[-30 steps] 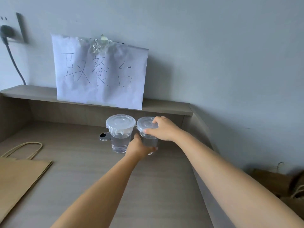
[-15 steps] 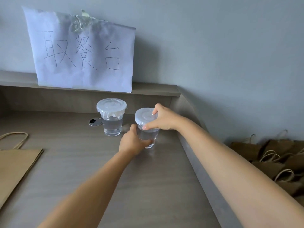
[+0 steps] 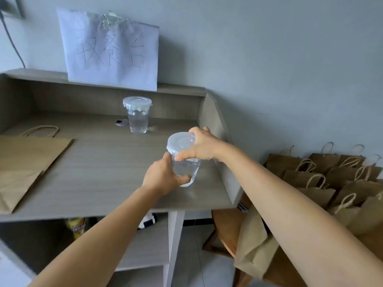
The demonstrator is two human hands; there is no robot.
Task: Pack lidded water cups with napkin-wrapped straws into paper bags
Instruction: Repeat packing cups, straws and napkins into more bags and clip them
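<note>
A clear lidded water cup (image 3: 182, 157) is held just above the wooden desk (image 3: 103, 172), near its right front part. My left hand (image 3: 162, 176) grips the cup's body from the left and below. My right hand (image 3: 202, 147) holds the white lid rim from the right, thumb at the front. A second lidded water cup (image 3: 137, 114) stands at the back of the desk. A flat brown paper bag (image 3: 27, 164) with rope handles lies on the desk's left side. No straw or napkin is visible.
Several brown paper bags (image 3: 339, 183) stand packed together to the right of the desk, lower down. A paper sign (image 3: 109, 52) hangs on the wall over the back shelf. The desk's raised right side panel (image 3: 215, 131) is next to my right hand. Shelves sit beneath the desk.
Both hands have drawn the right-hand cup away from the other cup, toward me and the desk's front right. The view has pulled back, showing the desk's front edge and more bags.
</note>
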